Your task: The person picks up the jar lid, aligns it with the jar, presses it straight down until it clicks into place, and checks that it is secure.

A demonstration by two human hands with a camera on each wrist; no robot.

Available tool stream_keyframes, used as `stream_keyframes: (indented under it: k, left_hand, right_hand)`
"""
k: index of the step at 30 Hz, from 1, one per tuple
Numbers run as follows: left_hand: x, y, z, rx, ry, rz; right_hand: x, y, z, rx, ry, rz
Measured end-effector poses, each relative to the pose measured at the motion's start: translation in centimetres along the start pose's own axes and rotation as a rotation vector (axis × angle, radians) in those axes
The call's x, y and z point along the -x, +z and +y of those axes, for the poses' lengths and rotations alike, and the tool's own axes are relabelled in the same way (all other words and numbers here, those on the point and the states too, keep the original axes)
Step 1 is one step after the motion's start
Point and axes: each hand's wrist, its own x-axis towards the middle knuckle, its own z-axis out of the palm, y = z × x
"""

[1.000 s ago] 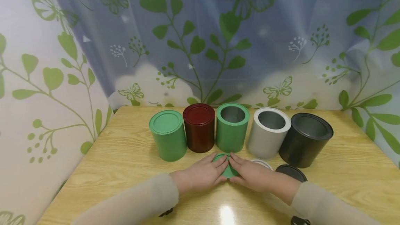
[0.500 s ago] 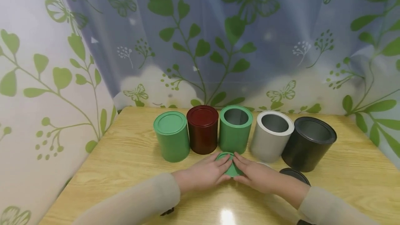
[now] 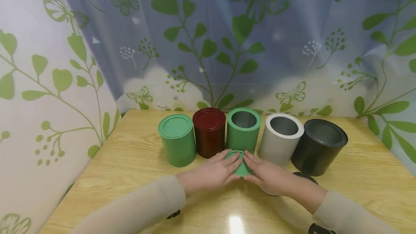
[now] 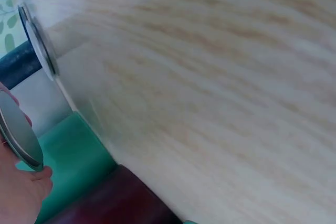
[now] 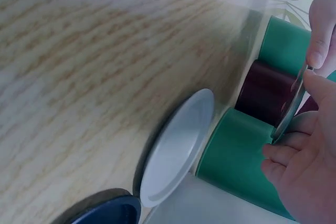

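A round green lid [image 3: 243,169] is held between both hands, raised off the table in front of the uncovered green can [image 3: 241,138]. My left hand [image 3: 206,174] grips its left side, fingers over the top and thumb at the near edge. On the opposite side, my right hand [image 3: 273,177] grips it the same way. The left wrist view shows the lid's pale underside [image 4: 18,127] tilted in front of the green can. Below the right hand lies a white lid [image 5: 177,150], mostly hidden in the head view.
Left of the uncovered green can stand a covered dark red can [image 3: 209,136] and a covered green can [image 3: 178,142]. To its right are an uncovered white can [image 3: 277,145] and an uncovered black can [image 3: 316,154]. A black lid [image 3: 305,177] lies on the wooden table [image 3: 130,154].
Both hands have moved the green lid slightly up and forward, nearer the uncovered green can. The white lid has become mostly covered by the right hand. The cans stay put.
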Motion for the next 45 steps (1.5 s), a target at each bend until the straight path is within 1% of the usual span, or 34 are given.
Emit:
stream_keyframes:
  k: [5,10,14,20,23,27,31,34,37,45]
  left_hand:
    - [-0.4,-0.6,-0.3,-0.029,0.027,0.041]
    - [-0.2,-1.3,-0.4,-0.019,0.017,0.045]
    - [0.0,-2.2,-0.5,-0.002,0.025,0.078]
    - [-0.3,-4.0,-0.9,0.005,0.04,0.13]
    - [-0.6,-4.7,-1.3,0.012,0.031,0.143]
    - [-0.9,-5.4,-1.9,0.034,0.001,0.153]
    - [-1.2,-6.0,-2.4,0.056,-0.005,0.163]
    - [-1.5,-6.5,-2.8,0.075,-0.009,0.158]
    - [-1.8,-6.9,-3.1,0.083,-0.019,0.138]
    - [-2.8,-7.5,-3.9,0.143,-0.041,0.098]
  right_hand:
    - [0.3,-0.6,-0.2,0.032,-0.027,0.054]
    - [0.5,-1.0,-0.5,0.107,-0.062,0.104]
    - [0.9,-1.5,-0.9,0.14,-0.048,0.127]
    - [1.4,-2.6,-1.2,0.177,-0.027,0.179]
    - [1.4,-3.3,-1.2,0.195,-0.03,0.209]
    - [1.2,-4.2,-1.3,0.21,-0.045,0.241]
    - [0.8,-5.0,-1.2,0.19,-0.039,0.246]
    - [0.6,-5.4,-1.1,0.174,-0.04,0.253]
    - [0.4,-5.7,-0.8,0.167,-0.044,0.257]
    - [-0.4,-6.3,0.0,0.151,-0.004,0.255]
